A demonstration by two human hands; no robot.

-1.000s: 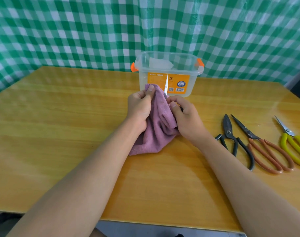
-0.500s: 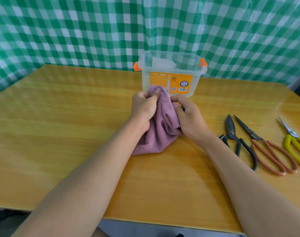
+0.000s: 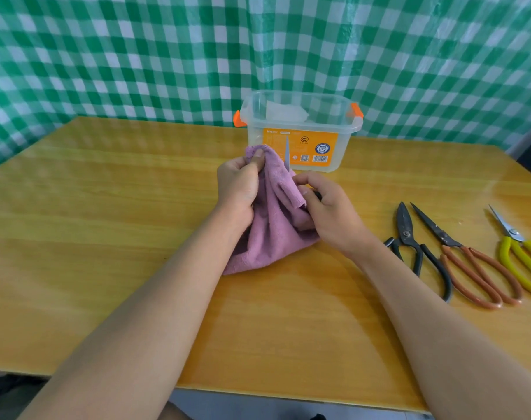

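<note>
While the left hand [image 3: 240, 186] is pinching the cloth [image 3: 273, 234] round the blade [image 3: 287, 156] and the right hand [image 3: 333, 213] is gripping its handle [image 3: 317, 195], a slip could be slicing fingers.

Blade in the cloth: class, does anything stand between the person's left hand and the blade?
Yes. The purple cloth is bunched round the blade, and the left hand grips only cloth beside it. Just the blade's tip shows bare above the folds. The right hand holds the lower end, mostly hidden.

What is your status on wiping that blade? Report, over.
Left hand grips purple cloth. Right hand grips dark handle; blade tip pokes up from cloth. Clear box just behind; nothing blocking.
</note>
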